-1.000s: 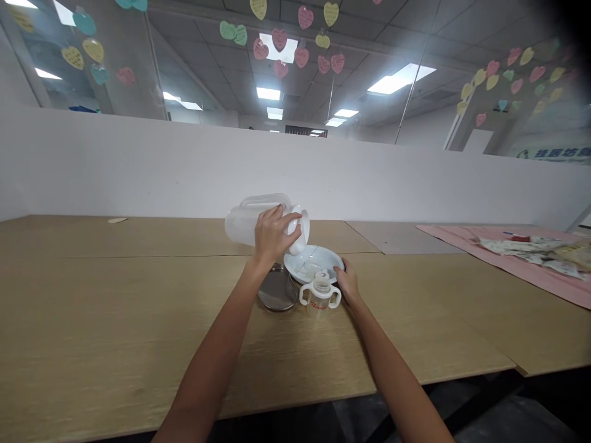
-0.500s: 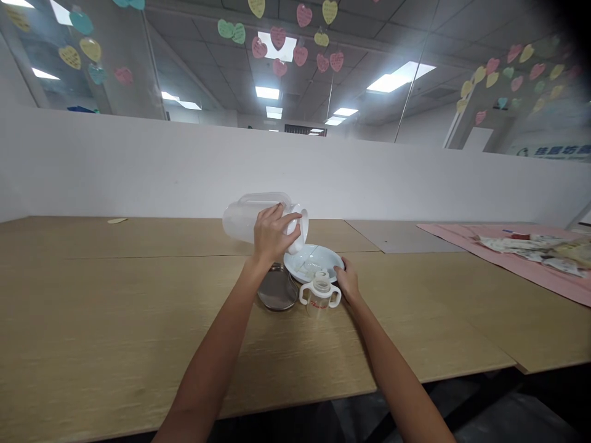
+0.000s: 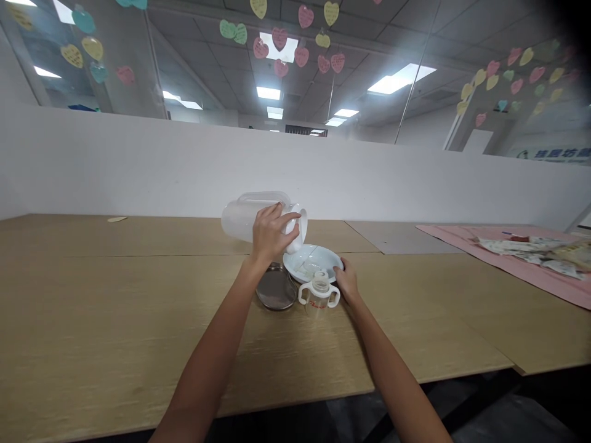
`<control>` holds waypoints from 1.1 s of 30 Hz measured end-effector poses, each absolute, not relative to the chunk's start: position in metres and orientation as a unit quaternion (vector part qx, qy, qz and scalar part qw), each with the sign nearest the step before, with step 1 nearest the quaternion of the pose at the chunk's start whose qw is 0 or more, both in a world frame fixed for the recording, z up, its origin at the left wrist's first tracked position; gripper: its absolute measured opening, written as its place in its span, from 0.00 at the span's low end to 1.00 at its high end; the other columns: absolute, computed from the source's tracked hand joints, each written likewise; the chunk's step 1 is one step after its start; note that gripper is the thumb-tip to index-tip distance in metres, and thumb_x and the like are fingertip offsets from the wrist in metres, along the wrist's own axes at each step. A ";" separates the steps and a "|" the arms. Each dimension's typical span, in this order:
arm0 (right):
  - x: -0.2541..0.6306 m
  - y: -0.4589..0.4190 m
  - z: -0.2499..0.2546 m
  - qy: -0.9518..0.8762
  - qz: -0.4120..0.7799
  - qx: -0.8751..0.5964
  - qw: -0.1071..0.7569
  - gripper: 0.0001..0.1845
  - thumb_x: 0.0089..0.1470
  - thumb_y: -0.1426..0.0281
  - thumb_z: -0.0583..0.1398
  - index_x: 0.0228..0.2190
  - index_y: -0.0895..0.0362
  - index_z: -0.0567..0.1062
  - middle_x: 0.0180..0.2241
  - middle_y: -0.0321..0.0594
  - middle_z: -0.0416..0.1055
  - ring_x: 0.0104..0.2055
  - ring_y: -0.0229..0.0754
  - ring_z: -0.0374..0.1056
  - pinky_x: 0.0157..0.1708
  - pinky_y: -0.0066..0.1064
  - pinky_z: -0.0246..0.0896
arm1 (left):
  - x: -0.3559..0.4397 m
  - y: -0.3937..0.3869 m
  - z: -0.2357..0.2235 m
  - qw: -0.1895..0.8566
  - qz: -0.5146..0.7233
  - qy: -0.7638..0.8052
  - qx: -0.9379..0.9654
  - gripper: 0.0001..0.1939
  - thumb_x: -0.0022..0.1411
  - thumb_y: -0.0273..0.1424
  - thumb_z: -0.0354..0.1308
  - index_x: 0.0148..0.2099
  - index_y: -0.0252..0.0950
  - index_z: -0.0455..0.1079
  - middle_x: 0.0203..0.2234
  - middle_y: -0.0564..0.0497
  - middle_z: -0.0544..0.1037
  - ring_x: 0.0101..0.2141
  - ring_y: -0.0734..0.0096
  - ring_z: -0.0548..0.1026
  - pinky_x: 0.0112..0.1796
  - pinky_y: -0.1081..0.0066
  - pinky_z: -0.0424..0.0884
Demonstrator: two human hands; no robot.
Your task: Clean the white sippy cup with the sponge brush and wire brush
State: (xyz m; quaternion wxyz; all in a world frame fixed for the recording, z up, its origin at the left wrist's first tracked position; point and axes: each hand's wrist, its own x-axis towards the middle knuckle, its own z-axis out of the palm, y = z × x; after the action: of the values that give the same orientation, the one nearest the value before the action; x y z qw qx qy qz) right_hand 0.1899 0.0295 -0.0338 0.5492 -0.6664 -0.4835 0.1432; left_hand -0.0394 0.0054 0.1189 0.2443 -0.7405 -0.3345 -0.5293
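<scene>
My left hand (image 3: 269, 235) grips a translucent plastic jug (image 3: 240, 220) near its mouth. The jug lies tipped on its side, spout down over a white bowl (image 3: 331, 258). My right hand (image 3: 347, 282) rests against the bowl's near right rim, fingers curled on it. A small clear two-handled baby bottle (image 3: 319, 295) stands just in front of the bowl, beside my right hand. A round metal lid (image 3: 276, 293) lies flat to the left of the bottle.
All this sits on a long wooden table (image 3: 115, 320) backed by a white partition (image 3: 138, 166). A pink cloth (image 3: 530, 264) with several printed packets (image 3: 530, 249) lies at the far right. The table's front edge runs close to me.
The jug and my left hand have shifted very slightly left and up; the view has drifted a little. My right hand stays on the bowl.
</scene>
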 end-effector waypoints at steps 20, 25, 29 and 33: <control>0.187 0.026 -0.030 -0.483 0.144 -0.680 0.533 0.29 0.41 0.70 0.51 0.48 0.62 0.65 0.46 0.48 0.66 0.47 0.46 0.63 0.49 0.36 0.54 | -0.035 0.005 0.118 0.143 -0.605 -0.327 -0.712 0.10 0.51 0.31 0.55 0.36 0.40 0.74 0.34 0.49 0.75 0.42 0.67 0.70 0.49 0.63 0.60; 0.187 0.026 -0.029 -0.489 0.139 -0.683 0.525 0.28 0.41 0.71 0.51 0.47 0.63 0.66 0.45 0.49 0.67 0.46 0.47 0.63 0.48 0.36 0.55 | -0.049 0.014 0.120 -0.134 -0.710 -0.319 -0.613 0.16 0.47 0.34 0.59 0.40 0.34 0.72 0.37 0.47 0.76 0.39 0.66 0.72 0.43 0.66 0.67; 0.188 0.028 -0.030 -0.488 0.139 -0.684 0.524 0.28 0.40 0.70 0.52 0.47 0.62 0.67 0.44 0.48 0.68 0.45 0.47 0.64 0.46 0.36 0.56 | -0.055 0.008 0.130 -0.261 -0.697 -0.298 -0.598 0.23 0.45 0.36 0.60 0.45 0.32 0.70 0.38 0.45 0.76 0.39 0.64 0.73 0.39 0.67 0.70; 0.191 0.030 -0.032 -0.497 0.143 -0.672 0.529 0.27 0.39 0.70 0.53 0.45 0.59 0.68 0.43 0.45 0.69 0.43 0.45 0.65 0.45 0.34 0.58 | -0.045 -0.014 0.140 -0.191 -0.651 -0.334 -0.654 0.24 0.45 0.36 0.60 0.46 0.35 0.69 0.41 0.46 0.74 0.40 0.63 0.73 0.42 0.65 0.69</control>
State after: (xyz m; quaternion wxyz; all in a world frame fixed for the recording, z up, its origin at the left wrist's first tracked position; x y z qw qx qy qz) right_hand 0.1909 0.0302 -0.0323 0.5292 -0.6724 -0.4975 0.1426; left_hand -0.0451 -0.0142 0.1400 -0.1913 -0.6539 -0.3341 -0.6513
